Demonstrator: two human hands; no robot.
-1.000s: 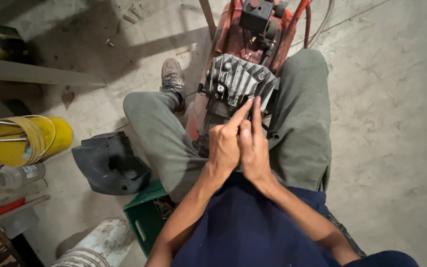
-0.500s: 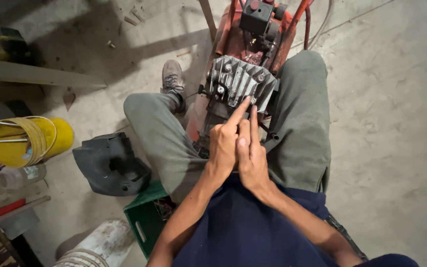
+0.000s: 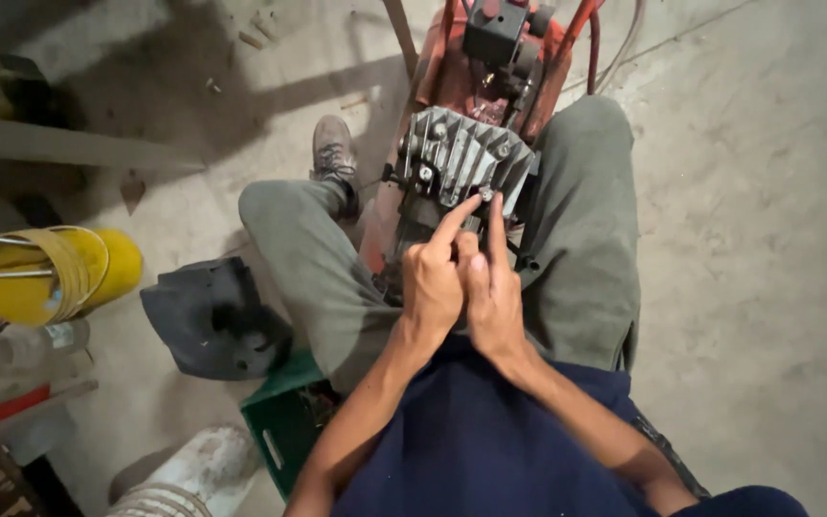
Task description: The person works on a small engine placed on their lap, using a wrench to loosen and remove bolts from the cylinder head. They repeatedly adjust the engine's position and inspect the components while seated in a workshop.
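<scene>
Both hands are pressed together at the near edge of the finned grey metal engine head (image 3: 466, 158), index fingers stretched forward. The left hand (image 3: 435, 284) and the right hand (image 3: 492, 297) meet fingertip to fingertip at a small bolt (image 3: 485, 194) on that edge; the other fingers are curled in, and from here I cannot tell whether anything is actually pinched between them. The head is cast metal, ribbed, dull silver, with several bolt heads standing up from it, and it sits on a red-orange machine (image 3: 476, 67) held between the person's knees in olive trousers.

To the person's left a yellow plastic bucket (image 3: 59, 273) lies tipped on the concrete floor (image 3: 758, 239), its mouth showing and thin metal rods crossing it; what is inside I cannot make out. A green plastic crate (image 3: 284, 421) sits under the person's thigh, its contents dark and hidden. Beside it lies a crumpled dark grey cloth (image 3: 212, 321), soft and folded. A worn brown boot (image 3: 333, 148) rests flat on the floor by the machine. A clear plastic bottle (image 3: 35, 345) lies near the bucket.
</scene>
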